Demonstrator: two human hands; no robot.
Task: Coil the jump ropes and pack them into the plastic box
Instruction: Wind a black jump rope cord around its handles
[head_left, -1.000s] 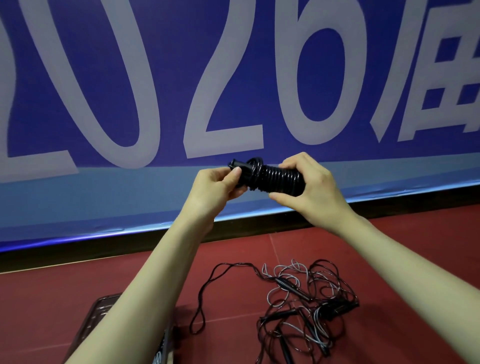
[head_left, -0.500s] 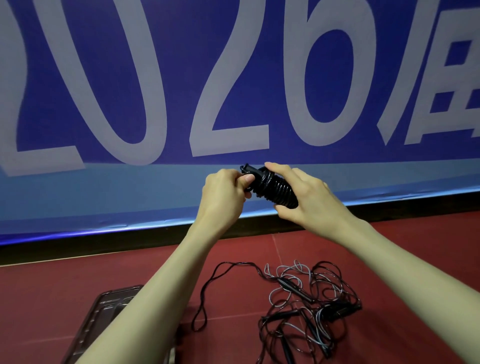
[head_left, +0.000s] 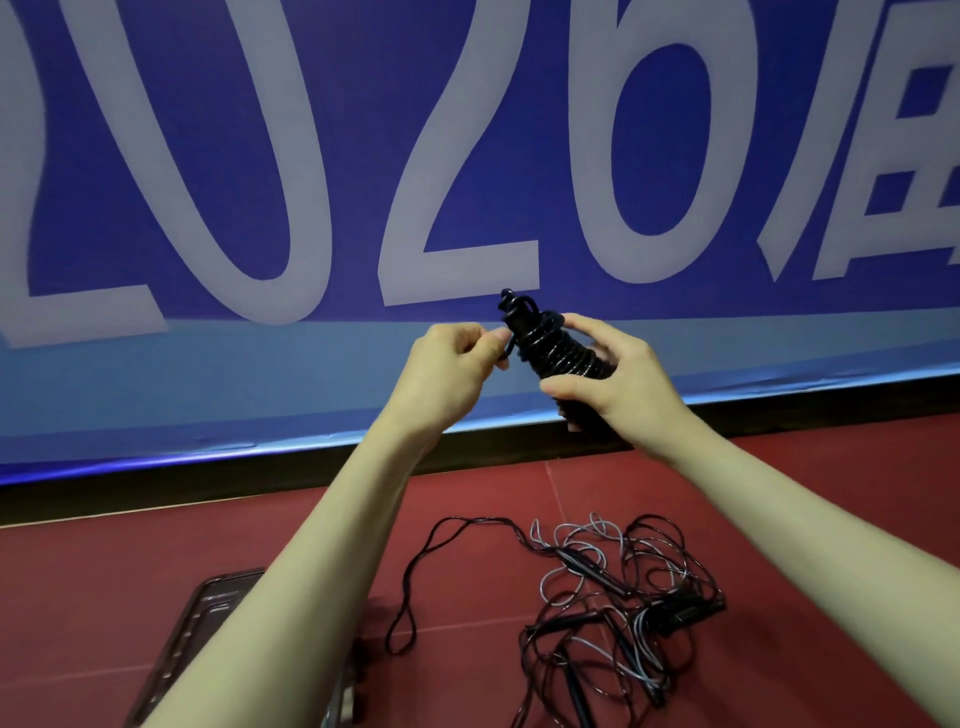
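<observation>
I hold a black jump rope (head_left: 556, 348) wound tightly around its handles, raised in front of the banner and tilted with its top end up and to the left. My right hand (head_left: 618, 384) grips the lower part of the bundle. My left hand (head_left: 452, 364) pinches the loose end of the cord beside the bundle's top. On the red floor below lies a tangled heap of black and grey jump ropes (head_left: 618, 603). The dark plastic box (head_left: 208, 618) sits at the lower left, mostly hidden behind my left forearm.
A large blue banner (head_left: 467, 156) with white numerals stands close in front, with a black strip along its base. A single black cord loop (head_left: 415, 587) trails left from the heap toward the box. Red floor stretches on both sides.
The coiled bundle has turned from nearly level to steeply tilted, top end up. My left hand shifted from the bundle's end to pinching the cord's loose end.
</observation>
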